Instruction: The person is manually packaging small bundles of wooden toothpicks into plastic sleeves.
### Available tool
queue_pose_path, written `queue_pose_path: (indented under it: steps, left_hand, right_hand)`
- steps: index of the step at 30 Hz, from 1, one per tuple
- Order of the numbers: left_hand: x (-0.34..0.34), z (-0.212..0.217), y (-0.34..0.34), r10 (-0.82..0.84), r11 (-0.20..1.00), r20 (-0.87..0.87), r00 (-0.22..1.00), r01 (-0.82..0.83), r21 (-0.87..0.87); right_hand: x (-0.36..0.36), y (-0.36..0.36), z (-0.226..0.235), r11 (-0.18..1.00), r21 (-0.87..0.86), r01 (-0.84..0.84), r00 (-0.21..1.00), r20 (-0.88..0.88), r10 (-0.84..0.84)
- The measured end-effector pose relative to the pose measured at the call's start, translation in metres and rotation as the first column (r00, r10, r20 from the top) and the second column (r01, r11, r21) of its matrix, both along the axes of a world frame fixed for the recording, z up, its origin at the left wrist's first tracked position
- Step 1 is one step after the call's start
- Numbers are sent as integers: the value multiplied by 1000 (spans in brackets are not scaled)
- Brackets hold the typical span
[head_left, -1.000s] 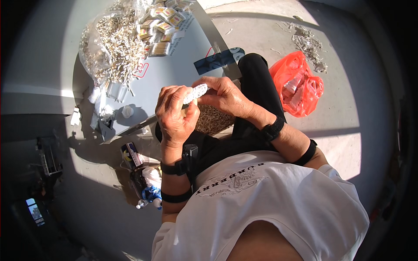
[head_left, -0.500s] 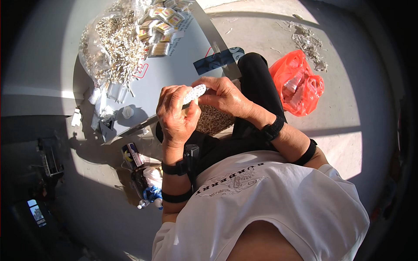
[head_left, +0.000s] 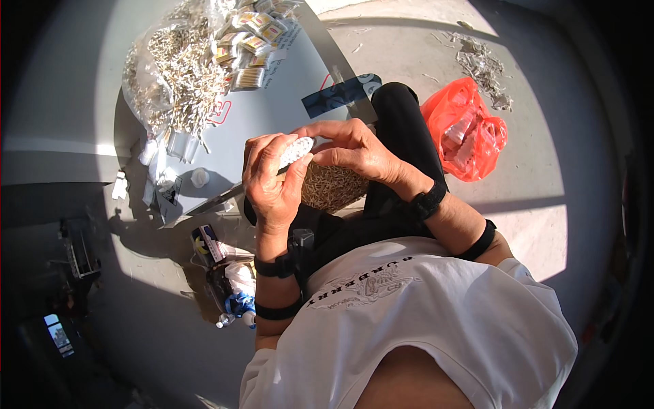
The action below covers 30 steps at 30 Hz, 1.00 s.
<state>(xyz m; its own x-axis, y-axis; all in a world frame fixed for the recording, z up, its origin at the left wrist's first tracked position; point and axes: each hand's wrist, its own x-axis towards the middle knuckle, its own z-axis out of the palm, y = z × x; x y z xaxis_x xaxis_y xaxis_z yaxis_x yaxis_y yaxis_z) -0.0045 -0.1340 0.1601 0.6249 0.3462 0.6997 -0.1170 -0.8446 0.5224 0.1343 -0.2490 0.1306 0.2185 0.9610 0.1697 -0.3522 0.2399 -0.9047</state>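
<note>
A tight bundle of cotton swabs (head_left: 296, 153) is held above my lap, its white tips showing as a rounded patch. My left hand (head_left: 270, 178) wraps the bundle from the left, thumb and fingers closed on it. From the right, my right hand (head_left: 354, 153) pinches its edge between thumb and fingers. Below the hands, many loose swabs (head_left: 334, 189) lie in a mass between my legs; what holds them is hidden. On the grey tabletop (head_left: 289, 102), a heap of loose swabs (head_left: 191, 75) spills from a clear plastic bag (head_left: 139, 92), beside several packed swab packets (head_left: 253, 44).
A small white round container (head_left: 199, 176) stands near the table's left corner. To the right, a red plastic bag (head_left: 463, 133) sits on the floor near my knee, with pale scraps (head_left: 484, 71) beyond. At lower left are a box (head_left: 208, 244) and a blue-and-white bundle (head_left: 238, 300).
Both hands have shifted slightly left with the bundle. More of its white tips faces up now, and more of the loose swabs below shows.
</note>
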Motion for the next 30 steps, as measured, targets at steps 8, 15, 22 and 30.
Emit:
queue_pose_path:
  steps: [8,15,22,30]
  left_hand:
    - [3,-4,0,85,982,-40,996,-77,171]
    - [3,-6,0,55,990,-59,997,-46,135]
    - [1,-6,0,51,991,-83,995,-41,124]
    - [1,1,-5,-15,989,-70,997,4,-147]
  right_hand:
    - [-10,6,10,981,-131,146,973,200,-118]
    - [-8,4,11,982,-140,128,984,143,-108]
    - [0,3,5,979,-184,89,987,150,-61]
    - [-2,8,-12,1000,7,28,981,193,-29]
